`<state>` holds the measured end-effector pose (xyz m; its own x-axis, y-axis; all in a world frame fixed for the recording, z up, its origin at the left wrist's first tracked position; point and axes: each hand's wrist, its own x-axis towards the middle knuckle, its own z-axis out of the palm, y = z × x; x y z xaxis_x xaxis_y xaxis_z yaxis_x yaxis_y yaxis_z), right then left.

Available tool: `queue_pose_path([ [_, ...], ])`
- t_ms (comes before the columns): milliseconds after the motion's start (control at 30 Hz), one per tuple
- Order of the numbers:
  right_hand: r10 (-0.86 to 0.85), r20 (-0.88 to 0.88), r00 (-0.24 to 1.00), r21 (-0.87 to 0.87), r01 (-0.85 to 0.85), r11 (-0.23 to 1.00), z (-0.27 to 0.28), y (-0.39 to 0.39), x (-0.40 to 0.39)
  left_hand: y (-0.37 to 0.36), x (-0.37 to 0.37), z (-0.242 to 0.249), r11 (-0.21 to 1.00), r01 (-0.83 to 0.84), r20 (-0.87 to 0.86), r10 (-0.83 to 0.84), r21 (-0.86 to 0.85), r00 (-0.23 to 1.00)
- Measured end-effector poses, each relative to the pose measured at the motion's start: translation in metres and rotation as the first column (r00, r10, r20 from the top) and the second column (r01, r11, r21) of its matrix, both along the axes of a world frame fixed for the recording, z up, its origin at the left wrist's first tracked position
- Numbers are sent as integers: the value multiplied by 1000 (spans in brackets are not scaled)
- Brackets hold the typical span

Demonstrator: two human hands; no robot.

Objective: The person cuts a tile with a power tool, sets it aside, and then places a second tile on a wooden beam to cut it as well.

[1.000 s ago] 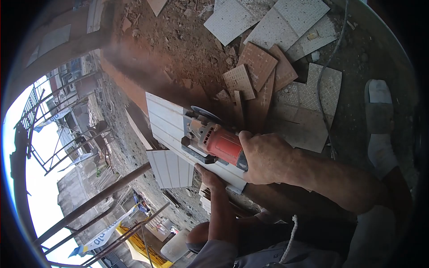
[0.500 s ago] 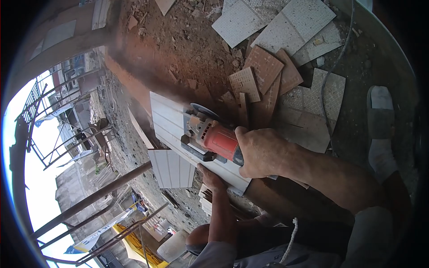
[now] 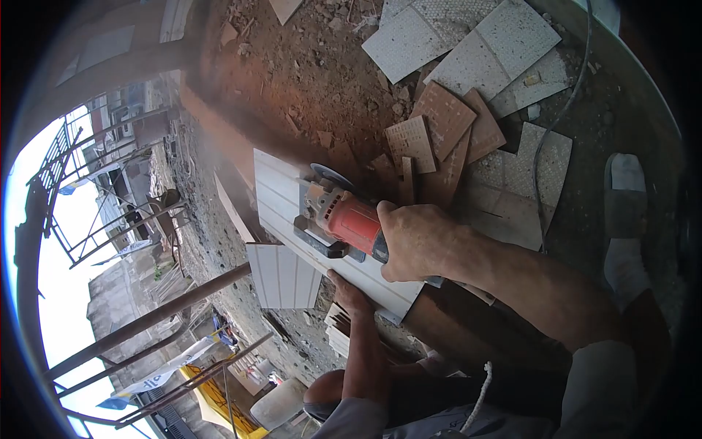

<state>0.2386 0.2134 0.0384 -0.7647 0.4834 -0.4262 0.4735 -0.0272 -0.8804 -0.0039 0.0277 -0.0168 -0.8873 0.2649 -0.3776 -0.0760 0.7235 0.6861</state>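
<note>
The right hand (image 3: 418,241) is closed tight around the rear of a red angle grinder (image 3: 344,219), fingers wrapped over the body and knuckles up, with the forearm running off toward 4 o'clock. The grinder points toward 10 o'clock from that hand, and its disc (image 3: 330,175) sits at the far end, down against a white ribbed tile (image 3: 281,197) that lies flat beneath the tool. A haze of dust hangs at 11 o'clock from the disc. The left hand (image 3: 349,295) lies at 6 o'clock from the grinder, fingers flat and mostly straight, pressing on the near edge of the white tile; it grips nothing. A second white ribbed piece (image 3: 281,276) lies just beside that hand at 9 o'clock, lower than the tile being worked. At 1 o'clock from the right hand a heap of tile offcuts (image 3: 446,117), brown and pale grey, lies on reddish dirt, with a dark cable (image 3: 545,139) curving across them. At 3 o'clock a foot in a pale sandal (image 3: 621,197) rests on the ground. A rusty pole (image 3: 146,322) slants across at 8 o'clock.
</note>
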Motion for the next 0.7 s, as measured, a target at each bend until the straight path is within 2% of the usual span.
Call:
queue_pose_path([
  [367, 13, 17, 1000, -20, -13, 1000, 7, 24, -22, -2, -2, -1, 1000, 23, -1, -23, -17, 1000],
  [533, 21, 32, 999, -14, -20, 1000, 7, 32, -37, -3, -6, -1, 996, 41, -26, -43, -79, 999],
  [700, 6, 39, 999, 10, -6, 1000, 8, 44, -56, 0, -1, -2, 999, 6, -61, -9, -42, 998],
])
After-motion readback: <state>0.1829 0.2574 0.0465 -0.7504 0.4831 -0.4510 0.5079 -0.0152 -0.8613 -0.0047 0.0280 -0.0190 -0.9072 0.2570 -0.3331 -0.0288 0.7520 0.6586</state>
